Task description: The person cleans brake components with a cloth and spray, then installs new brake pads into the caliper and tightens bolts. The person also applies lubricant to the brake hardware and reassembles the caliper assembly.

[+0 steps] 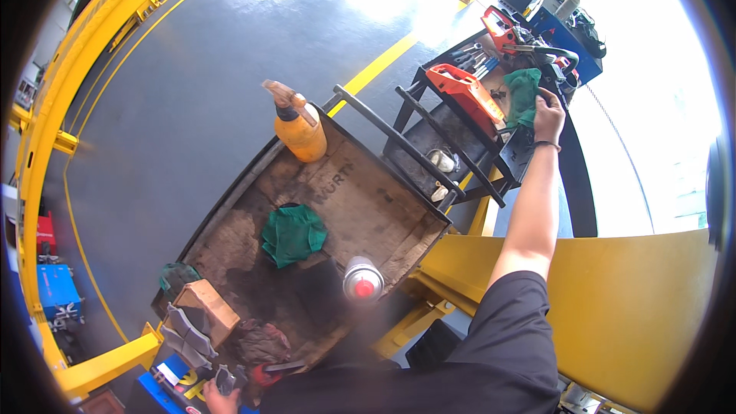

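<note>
Stretched out to the far right, my right hand (pixel 548 116) grips a green cloth (pixel 524 96) over a tool cart. Beside the cloth lie an orange tool holder (pixel 468 96) and several hand tools. Low at the left, my left hand (pixel 221 399) is closed around a small dark grey piece (pixel 228 378) whose kind I cannot make out. Near it are curved grey pads that look like brake pads (pixel 188 335) and an open cardboard box (pixel 208 312). A second green cloth (pixel 294 234) lies crumpled on the brown cart top (pixel 360 222).
An orange spray bottle (pixel 301 134) stands at the cart's far edge, and a spray can (pixel 363 281) with a red top at its near side. Black rails (pixel 391 138) separate the two carts. A dark red rag (pixel 261 343) lies near me. Yellow beams (pixel 613 299) flank the carts.
</note>
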The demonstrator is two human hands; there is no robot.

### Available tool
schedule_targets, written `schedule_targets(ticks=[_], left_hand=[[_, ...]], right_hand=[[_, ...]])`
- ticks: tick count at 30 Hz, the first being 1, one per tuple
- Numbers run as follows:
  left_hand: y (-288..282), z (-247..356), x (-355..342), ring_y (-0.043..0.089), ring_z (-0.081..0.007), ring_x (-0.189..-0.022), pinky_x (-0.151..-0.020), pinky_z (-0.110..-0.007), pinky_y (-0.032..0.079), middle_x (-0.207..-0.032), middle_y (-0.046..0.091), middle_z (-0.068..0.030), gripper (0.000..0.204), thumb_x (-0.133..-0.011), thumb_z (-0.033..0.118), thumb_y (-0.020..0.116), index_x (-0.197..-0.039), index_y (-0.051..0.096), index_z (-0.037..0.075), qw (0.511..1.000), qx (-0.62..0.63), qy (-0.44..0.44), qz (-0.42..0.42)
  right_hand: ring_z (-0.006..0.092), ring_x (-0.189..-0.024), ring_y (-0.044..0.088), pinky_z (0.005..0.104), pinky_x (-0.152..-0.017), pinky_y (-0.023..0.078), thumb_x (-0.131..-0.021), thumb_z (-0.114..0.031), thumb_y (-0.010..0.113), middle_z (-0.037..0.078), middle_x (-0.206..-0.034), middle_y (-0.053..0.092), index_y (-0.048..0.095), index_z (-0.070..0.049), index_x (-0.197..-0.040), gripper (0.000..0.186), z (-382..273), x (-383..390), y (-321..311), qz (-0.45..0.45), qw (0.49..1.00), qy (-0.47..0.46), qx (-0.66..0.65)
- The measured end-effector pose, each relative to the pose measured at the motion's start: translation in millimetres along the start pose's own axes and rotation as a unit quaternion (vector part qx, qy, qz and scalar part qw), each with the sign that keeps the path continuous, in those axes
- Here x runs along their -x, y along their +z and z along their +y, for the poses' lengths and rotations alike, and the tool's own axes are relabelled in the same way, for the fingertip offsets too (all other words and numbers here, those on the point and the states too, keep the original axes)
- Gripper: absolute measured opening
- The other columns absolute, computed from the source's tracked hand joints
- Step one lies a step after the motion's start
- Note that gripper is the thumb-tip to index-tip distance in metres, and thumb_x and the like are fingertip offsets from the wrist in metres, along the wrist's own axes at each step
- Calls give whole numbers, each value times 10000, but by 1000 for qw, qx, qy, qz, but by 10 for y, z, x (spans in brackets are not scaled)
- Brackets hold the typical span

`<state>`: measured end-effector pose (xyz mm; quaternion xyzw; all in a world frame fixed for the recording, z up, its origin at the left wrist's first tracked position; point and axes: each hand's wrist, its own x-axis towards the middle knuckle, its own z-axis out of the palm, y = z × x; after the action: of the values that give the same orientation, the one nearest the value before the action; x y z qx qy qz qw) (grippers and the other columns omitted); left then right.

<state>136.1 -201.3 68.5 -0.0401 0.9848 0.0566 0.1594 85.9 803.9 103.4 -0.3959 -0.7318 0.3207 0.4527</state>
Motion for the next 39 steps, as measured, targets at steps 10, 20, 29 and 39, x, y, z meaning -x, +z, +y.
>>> schedule_targets(ticks=[10,20,29,39], left_hand=[[15,5,-128,521,-421,-1146,-1019,-460,412,-1205,556,-246,811,-508,119,905,-1207,563,-109,1000,12,27,10],[120,111,-48,506,-417,-1217,-1057,-444,402,-1310,535,-255,817,-559,175,901,-1264,559,-56,1000,14,-11,-11],[84,77,0,570,-371,-1127,-968,-433,480,-1226,574,-174,748,-623,258,883,-1259,578,9,999,26,2,39],[1,81,272,599,-340,-1092,-930,-416,507,-1210,591,-133,669,-662,285,861,-1238,589,80,984,116,-24,130]], right_hand=[[304,-805,676,422,-721,538,-835,-197,654,83,-896,660,758,-232,-956,163,83,1583,700,-10,902,-110,417],[305,-847,689,392,-788,539,-869,-152,636,138,-935,717,726,-72,-936,137,-301,1494,571,159,969,-122,143],[272,-1021,655,375,-805,601,-910,-34,619,150,-1088,613,476,11,-1305,423,-3363,3130,481,75,958,-172,-216],[177,-797,617,340,-763,535,-908,-68,563,77,-847,633,595,9,-943,90,-3795,4643,2186,-438,534,480,-541]])
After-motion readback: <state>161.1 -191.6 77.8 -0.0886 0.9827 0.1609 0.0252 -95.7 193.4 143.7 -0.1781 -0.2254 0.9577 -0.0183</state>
